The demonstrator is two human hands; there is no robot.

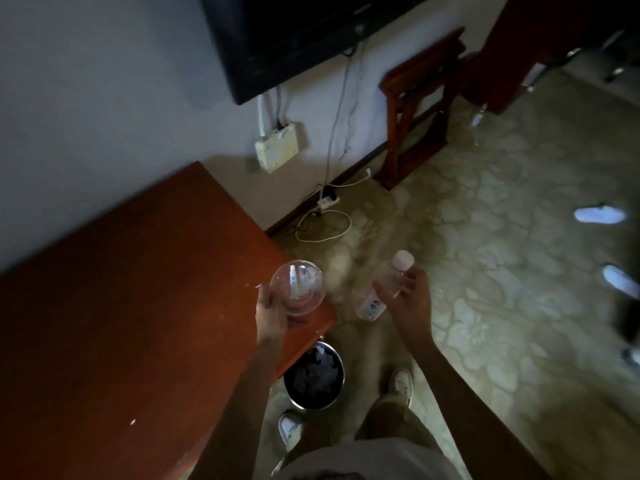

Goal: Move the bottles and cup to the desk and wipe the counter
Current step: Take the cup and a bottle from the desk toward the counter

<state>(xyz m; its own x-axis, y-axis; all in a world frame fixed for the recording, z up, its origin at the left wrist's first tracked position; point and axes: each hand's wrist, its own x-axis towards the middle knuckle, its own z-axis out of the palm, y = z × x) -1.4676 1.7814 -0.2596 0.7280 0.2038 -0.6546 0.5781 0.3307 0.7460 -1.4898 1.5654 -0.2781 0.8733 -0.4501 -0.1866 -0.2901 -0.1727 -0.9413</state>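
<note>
Head view: left hand holds a clear round glass cup from below, fingers curled round its base, over the near corner of the reddish-brown wooden counter. Cup contents unclear: pale reflections inside, liquid cannot be told. Right hand pinches a clear plastic bottle with white cap and pale label, tilted, cap away from the person, over the patterned beige floor. Bottle looks mostly clear; fill level cannot be told. Below the left forearm, just beside the counter edge, sits a round metal bin with a dark liner. Beyond both hands: white power strip with cords by the wall.
</note>
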